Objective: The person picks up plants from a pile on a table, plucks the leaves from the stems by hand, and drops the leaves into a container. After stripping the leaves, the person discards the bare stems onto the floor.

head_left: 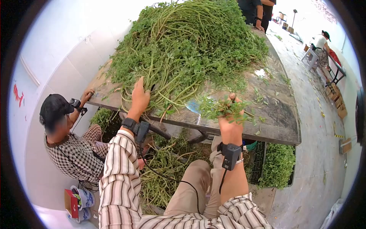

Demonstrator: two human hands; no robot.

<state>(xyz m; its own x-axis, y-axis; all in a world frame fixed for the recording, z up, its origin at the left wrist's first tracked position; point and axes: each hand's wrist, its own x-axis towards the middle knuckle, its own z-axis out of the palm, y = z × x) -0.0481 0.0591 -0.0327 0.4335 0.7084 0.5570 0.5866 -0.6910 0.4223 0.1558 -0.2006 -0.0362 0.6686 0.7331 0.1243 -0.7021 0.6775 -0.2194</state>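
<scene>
Two hands at one table (280, 126), one heap of leafy greens (190, 49) on it.
On the table's near side, the right hand (231, 124) has its fingers curled closed around one small bunch (213, 110); the left hand (140, 97), by the heap's near edge, has loosely bent fingers, though whether they grip a stem I cannot tell. Left of the table sits one person in a checked shirt (76, 158); below its right end is one crate of greens (280, 164).
</scene>
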